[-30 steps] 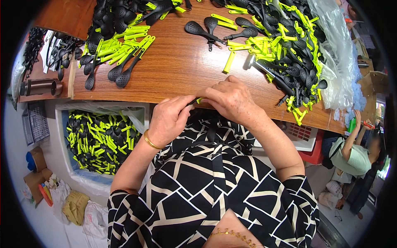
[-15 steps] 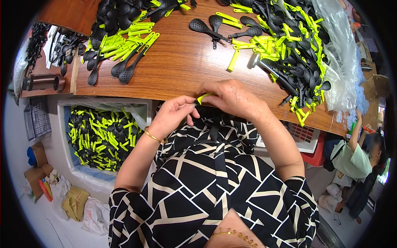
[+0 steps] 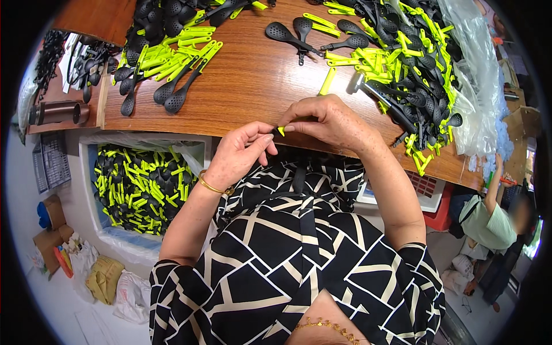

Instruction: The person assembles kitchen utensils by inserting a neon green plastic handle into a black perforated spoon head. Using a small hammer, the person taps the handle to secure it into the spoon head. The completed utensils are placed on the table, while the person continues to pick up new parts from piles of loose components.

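Note:
At the table's front edge my two hands meet over one small piece, mostly covered by fingers. My left hand (image 3: 236,152) is closed in a pinch at its black end. Thumb and fingers of my right hand (image 3: 333,123) close on the lime-green handle (image 3: 281,131), of which only a short bit shows. Beyond the right hand lies a loose lime-green handle (image 3: 328,81). A hammer (image 3: 388,106) with a metal head and dark grip rests on the heap to the right. Black perforated spoon heads (image 3: 282,33) lie farther back.
Black spoons with green handles (image 3: 183,95) are piled at the back left. Below the table stands a lined white box (image 3: 88,190) full of them. A brown flask (image 3: 60,113) lies far left. Clear plastic sheeting (image 3: 480,86) edges the right heap. Another person (image 3: 489,221) is at far right.
Both hands stay pinched on the piece, and my right hand has shifted slightly up and over the table edge. Less of the green handle shows between the fingers.

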